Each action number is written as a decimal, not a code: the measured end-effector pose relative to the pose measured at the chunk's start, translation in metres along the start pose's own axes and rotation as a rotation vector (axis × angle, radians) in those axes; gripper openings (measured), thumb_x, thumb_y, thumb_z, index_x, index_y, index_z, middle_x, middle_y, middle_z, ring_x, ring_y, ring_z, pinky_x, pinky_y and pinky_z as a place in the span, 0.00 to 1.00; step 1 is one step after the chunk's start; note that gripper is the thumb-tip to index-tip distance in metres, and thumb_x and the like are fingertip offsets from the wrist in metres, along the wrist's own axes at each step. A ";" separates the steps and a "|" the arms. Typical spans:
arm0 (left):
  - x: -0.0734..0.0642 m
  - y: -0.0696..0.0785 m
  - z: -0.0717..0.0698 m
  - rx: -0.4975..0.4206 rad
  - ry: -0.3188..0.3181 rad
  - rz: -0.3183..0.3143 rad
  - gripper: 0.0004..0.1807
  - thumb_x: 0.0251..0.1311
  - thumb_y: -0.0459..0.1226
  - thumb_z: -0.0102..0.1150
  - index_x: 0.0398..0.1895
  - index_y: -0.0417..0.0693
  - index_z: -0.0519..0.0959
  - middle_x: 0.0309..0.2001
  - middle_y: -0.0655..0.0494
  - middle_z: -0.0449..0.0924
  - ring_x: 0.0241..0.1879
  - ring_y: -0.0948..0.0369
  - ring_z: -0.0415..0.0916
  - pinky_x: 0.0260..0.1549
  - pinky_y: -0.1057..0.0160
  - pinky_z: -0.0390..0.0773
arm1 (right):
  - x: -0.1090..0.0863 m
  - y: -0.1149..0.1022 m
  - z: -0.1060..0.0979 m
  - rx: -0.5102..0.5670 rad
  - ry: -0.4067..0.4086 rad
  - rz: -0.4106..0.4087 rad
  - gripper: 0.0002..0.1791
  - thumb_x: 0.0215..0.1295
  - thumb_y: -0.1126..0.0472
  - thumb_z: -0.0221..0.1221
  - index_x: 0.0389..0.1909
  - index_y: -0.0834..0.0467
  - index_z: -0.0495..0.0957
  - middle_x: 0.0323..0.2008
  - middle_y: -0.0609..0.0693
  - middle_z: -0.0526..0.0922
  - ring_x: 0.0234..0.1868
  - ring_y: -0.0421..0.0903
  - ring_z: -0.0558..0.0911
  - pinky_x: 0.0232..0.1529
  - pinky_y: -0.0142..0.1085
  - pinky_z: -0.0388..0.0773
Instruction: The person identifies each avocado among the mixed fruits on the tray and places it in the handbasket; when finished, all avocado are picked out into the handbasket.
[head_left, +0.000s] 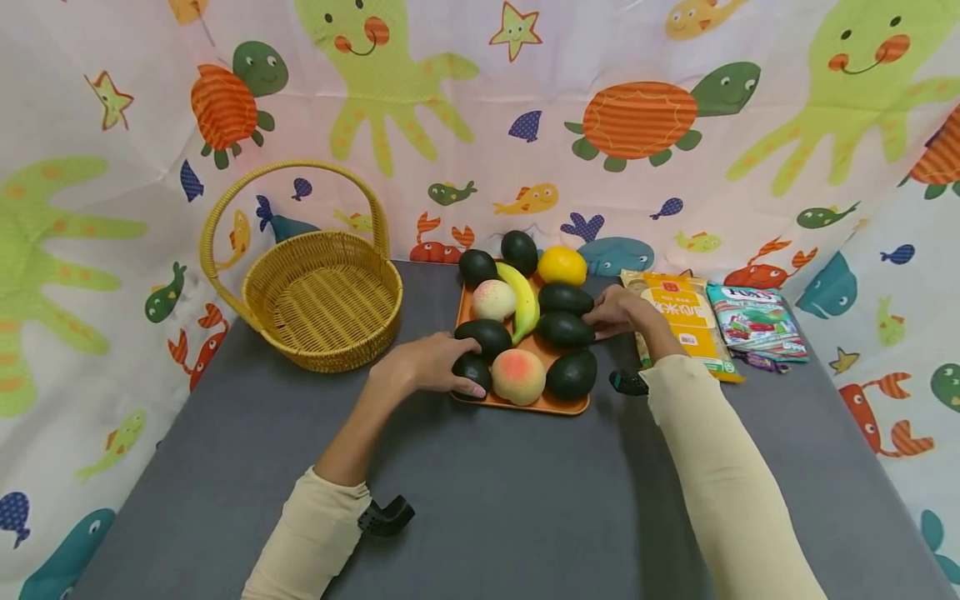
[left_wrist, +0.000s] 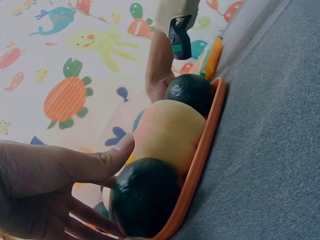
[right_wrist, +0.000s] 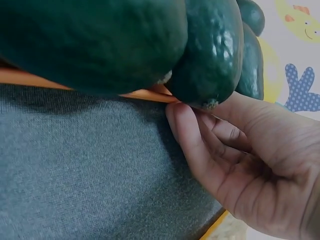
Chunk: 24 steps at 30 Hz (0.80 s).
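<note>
An orange tray [head_left: 551, 407] holds several dark green avocados [head_left: 572, 375], two peaches [head_left: 519, 377], a banana [head_left: 525, 312] and a yellow lemon [head_left: 562, 267]. My left hand [head_left: 423, 364] is at the tray's near left corner. Its thumb and fingers lie around the corner avocado [left_wrist: 145, 197], partly hiding it in the head view. On the right side, my right hand [right_wrist: 250, 165] has bent fingers. Its fingertips pinch the tray's orange rim [right_wrist: 145, 95], close against the end of an avocado [right_wrist: 212, 55].
A yellow wicker basket [head_left: 322, 350] with a tall handle stands left of the tray. To the right lie a yellow food packet [head_left: 682, 308] and a teal packet [head_left: 757, 325], with a small purple wrapper [head_left: 761, 362]. A printed curtain [head_left: 480, 100] hangs behind the grey tabletop [head_left: 510, 500].
</note>
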<state>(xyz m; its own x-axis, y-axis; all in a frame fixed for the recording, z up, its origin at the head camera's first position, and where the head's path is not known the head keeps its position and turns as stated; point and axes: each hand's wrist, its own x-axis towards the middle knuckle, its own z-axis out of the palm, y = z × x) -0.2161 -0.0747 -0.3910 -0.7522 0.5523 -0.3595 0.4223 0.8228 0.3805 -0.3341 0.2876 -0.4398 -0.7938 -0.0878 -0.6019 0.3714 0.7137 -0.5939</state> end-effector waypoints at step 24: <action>-0.004 0.003 0.006 -0.023 0.118 -0.012 0.33 0.58 0.54 0.76 0.63 0.56 0.74 0.62 0.42 0.74 0.56 0.44 0.78 0.51 0.43 0.81 | 0.003 -0.004 -0.001 -0.008 0.011 0.028 0.14 0.69 0.59 0.66 0.45 0.66 0.78 0.30 0.50 0.81 0.29 0.41 0.87 0.40 0.33 0.88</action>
<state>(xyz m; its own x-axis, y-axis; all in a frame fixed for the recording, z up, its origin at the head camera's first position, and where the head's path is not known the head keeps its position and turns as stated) -0.2091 -0.0735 -0.3934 -0.8123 0.5214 -0.2615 0.4020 0.8253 0.3966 -0.3384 0.2853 -0.4388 -0.7881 -0.0601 -0.6126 0.3900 0.7213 -0.5724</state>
